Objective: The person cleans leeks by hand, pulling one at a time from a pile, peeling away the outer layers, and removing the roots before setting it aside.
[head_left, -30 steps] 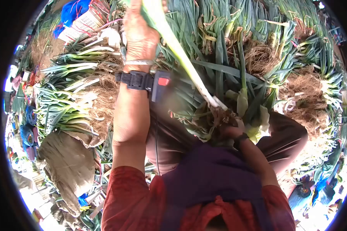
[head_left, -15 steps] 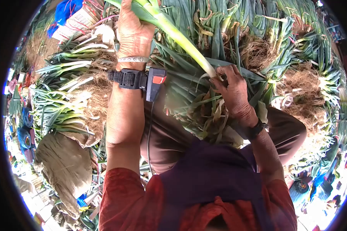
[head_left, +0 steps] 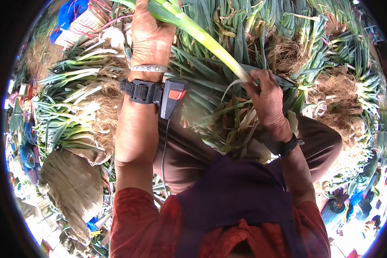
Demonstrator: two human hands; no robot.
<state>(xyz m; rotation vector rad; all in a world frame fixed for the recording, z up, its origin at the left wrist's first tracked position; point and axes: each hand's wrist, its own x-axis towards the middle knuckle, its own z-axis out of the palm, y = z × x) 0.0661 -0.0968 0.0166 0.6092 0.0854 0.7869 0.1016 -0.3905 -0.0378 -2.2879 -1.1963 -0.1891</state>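
A long leek (head_left: 210, 43) slants across the upper middle of the head view, green at the top left and pale toward its lower right end. My left hand (head_left: 150, 38) is closed around its green upper part; the fingertips are hidden or cut off by the frame's top. At the pale end, my right hand (head_left: 267, 101) pinches the leek between thumb and fingers. The root tip is hidden behind those fingers. A thin peeled strip (head_left: 230, 88) hangs beside the pale end. Below lie loose, dry leaves (head_left: 245, 129) between my legs.
Leeks with brown roots (head_left: 288, 56) are piled ahead and to the right. Another row of leeks (head_left: 73, 109) lies on the left, near a brown cloth (head_left: 73, 185). A woven basket (head_left: 81, 32) with red string and blue plastic (head_left: 71, 17) sits at the upper left.
My right hand and the leek's pale end have shifted slightly to the right. My left hand keeps its grip, nearly in the same place.
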